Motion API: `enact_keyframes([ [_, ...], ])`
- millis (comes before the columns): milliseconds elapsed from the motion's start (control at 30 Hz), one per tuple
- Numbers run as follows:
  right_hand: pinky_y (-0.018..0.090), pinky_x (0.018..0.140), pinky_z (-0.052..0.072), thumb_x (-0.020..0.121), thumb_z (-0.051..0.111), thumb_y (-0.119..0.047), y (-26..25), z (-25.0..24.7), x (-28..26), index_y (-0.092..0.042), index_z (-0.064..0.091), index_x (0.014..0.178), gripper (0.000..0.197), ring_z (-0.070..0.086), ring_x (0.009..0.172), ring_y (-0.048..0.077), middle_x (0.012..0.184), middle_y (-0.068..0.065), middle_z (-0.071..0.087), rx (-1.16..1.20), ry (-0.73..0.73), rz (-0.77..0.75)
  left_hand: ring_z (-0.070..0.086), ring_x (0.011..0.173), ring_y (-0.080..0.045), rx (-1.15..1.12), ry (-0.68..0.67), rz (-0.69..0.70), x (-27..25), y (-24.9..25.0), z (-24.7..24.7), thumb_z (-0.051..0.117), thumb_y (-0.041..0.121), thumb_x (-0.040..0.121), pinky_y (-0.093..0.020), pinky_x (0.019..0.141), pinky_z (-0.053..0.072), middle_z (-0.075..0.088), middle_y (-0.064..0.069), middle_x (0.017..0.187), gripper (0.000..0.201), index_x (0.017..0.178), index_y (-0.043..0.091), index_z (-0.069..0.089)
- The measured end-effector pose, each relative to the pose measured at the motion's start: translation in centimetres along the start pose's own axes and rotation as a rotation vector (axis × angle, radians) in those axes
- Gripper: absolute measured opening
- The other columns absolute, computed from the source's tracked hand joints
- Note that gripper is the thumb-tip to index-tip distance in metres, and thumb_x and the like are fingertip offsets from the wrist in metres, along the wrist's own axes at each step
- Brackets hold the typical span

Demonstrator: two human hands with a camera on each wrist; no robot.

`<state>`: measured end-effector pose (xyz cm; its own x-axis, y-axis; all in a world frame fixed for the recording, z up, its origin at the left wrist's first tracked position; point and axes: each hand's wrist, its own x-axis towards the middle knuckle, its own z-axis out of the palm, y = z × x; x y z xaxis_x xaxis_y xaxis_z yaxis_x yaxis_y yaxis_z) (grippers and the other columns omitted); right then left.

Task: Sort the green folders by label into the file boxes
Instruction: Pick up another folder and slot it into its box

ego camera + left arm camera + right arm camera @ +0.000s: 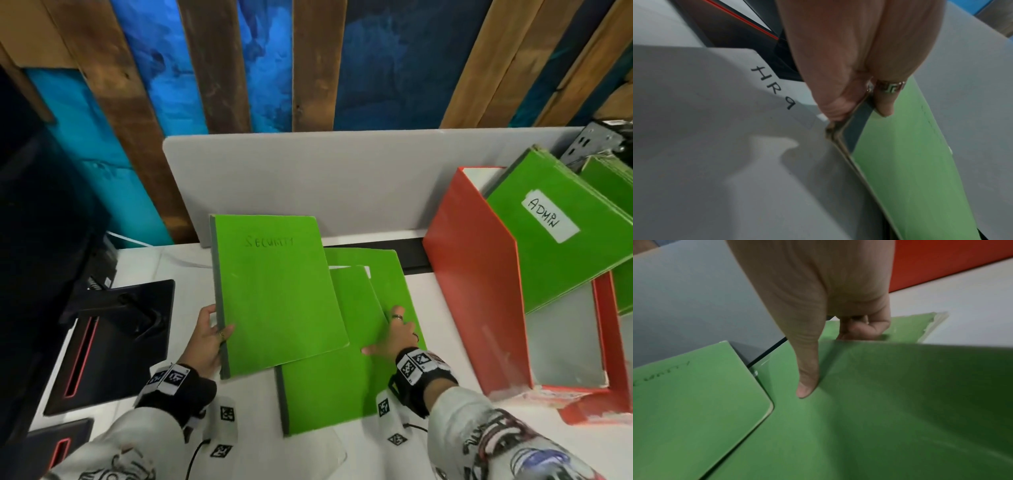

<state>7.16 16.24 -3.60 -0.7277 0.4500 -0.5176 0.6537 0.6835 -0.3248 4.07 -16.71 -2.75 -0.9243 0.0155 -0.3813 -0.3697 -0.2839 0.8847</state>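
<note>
Gripping the grey spine of the SECURITY folder [274, 291], the left hand [205, 339] has its thumb on the green cover and fingers curled underneath, holding the folder tilted above the white desk [164, 270]. To its right, green folders [342, 387] lie flat; the right hand [397, 335] rests on them, thumb pressing and fingers bent over a cover's edge. Farther right stands the red file box [476, 291] holding the ADMIN folder [555, 240].
</note>
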Motion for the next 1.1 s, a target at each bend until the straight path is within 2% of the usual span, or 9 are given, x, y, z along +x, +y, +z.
enact_keyframes([
  [267, 0.039, 0.103, 0.044, 0.078, 0.074, -0.013, 2.4, -0.9, -0.3, -0.004, -0.006, 0.142, 0.103, 0.052, 0.122, 0.033, 0.134, 0.019, 0.05, 0.174, -0.124, -0.019, 0.069, 0.066, -0.01, -0.007, 0.004, 0.056, 0.3, 0.6, 0.2, 0.041, -0.01, 0.093, -0.025, 0.056, 0.058, 0.061, -0.011, 0.095, 0.035, 0.096, 0.025, 0.047],
  [400, 0.037, 0.07, 0.059, 0.082, 0.067, -0.013, 5.8, -2.0, -1.1, -0.011, 0.0, 0.135, 0.085, 0.065, 0.084, 0.027, 0.1, 0.011, 0.058, 0.138, -0.222, 0.061, 0.06, 0.084, -0.023, -0.011, 0.021, 0.053, 0.5, 0.5, 0.4, 0.043, -0.008, 0.093, -0.026, 0.059, 0.059, 0.061, -0.011, 0.097, 0.035, 0.098, 0.026, 0.047],
  [500, 0.024, 0.053, 0.049, 0.082, 0.068, -0.015, 8.4, -2.6, -1.9, -0.005, 0.006, 0.14, 0.085, 0.053, 0.064, 0.014, 0.075, -0.003, 0.047, 0.075, -0.222, 0.118, 0.061, 0.084, -0.021, -0.006, 0.022, 0.047, 0.6, 0.2, 0.6, 0.043, -0.008, 0.093, -0.031, 0.062, 0.058, 0.061, -0.01, 0.098, 0.033, 0.106, 0.022, 0.045],
  [600, 0.019, 0.049, 0.048, 0.078, 0.073, -0.025, 10.6, -2.7, -2.2, -0.005, 0.021, 0.144, 0.086, 0.044, 0.063, 0.005, 0.077, -0.009, 0.037, -0.021, -0.21, 0.125, 0.068, 0.067, -0.011, 0.004, 0.022, 0.064, 0.8, 0.0, 0.9, 0.043, -0.009, 0.093, -0.029, 0.059, 0.059, 0.062, -0.009, 0.095, 0.036, 0.099, 0.026, 0.048],
  [667, 0.017, 0.045, 0.048, 0.077, 0.074, -0.025, 11.1, -2.7, -2.6, -0.005, 0.022, 0.144, 0.088, 0.052, 0.07, 0.011, 0.095, 0.0, 0.053, -0.027, -0.214, 0.123, 0.069, 0.064, -0.01, 0.009, 0.026, 0.059, 0.8, 0.0, 1.2, 0.043, -0.008, 0.093, -0.026, 0.056, 0.058, 0.063, -0.009, 0.094, 0.036, 0.096, 0.028, 0.048],
  [733, 0.019, 0.052, 0.048, 0.077, 0.075, -0.024, 11.1, -2.9, -3.0, -0.005, 0.012, 0.146, 0.095, 0.059, 0.088, 0.021, 0.124, 0.013, 0.056, -0.046, -0.221, 0.108, 0.066, 0.072, -0.018, 0.012, 0.025, 0.05, 0.8, 0.0, 1.3, 0.043, -0.008, 0.093, -0.026, 0.056, 0.058, 0.062, -0.009, 0.094, 0.037, 0.095, 0.028, 0.048],
  [800, 0.024, 0.066, 0.05, 0.074, 0.078, -0.022, 10.8, -3.2, -3.3, -0.009, 0.002, 0.145, 0.105, 0.06, 0.096, 0.024, 0.127, 0.017, 0.056, -0.118, -0.192, 0.046, 0.062, 0.076, -0.019, 0.019, 0.02, 0.045, 0.6, 0.1, 1.2, 0.043, -0.008, 0.093, -0.027, 0.058, 0.058, 0.062, -0.01, 0.094, 0.037, 0.095, 0.029, 0.048],
  [933, 0.044, 0.102, 0.043, 0.075, 0.075, -0.041, 9.1, -4.0, -3.1, -0.018, 0.018, 0.14, 0.089, 0.05, 0.121, 0.034, 0.135, 0.016, 0.046, -0.202, 0.0, -0.102, 0.059, 0.082, -0.023, 0.011, 0.02, 0.038, 0.6, 0.4, 1.3, 0.043, -0.007, 0.093, -0.038, 0.067, 0.052, 0.061, -0.012, 0.096, 0.032, 0.103, 0.023, 0.047],
  [1100, 0.04, 0.093, 0.048, 0.081, 0.068, -0.041, 6.1, -5.5, 1.3, -0.013, 0.04, 0.123, 0.058, 0.059, 0.11, 0.031, 0.123, 0.017, 0.058, 0.045, 0.042, -0.12, 0.067, 0.072, -0.018, 0.044, 0.041, 0.045, 0.8, 0.3, 1.7, 0.043, -0.006, 0.094, -0.026, 0.056, 0.058, 0.063, -0.009, 0.093, 0.03, 0.107, 0.021, 0.046],
])
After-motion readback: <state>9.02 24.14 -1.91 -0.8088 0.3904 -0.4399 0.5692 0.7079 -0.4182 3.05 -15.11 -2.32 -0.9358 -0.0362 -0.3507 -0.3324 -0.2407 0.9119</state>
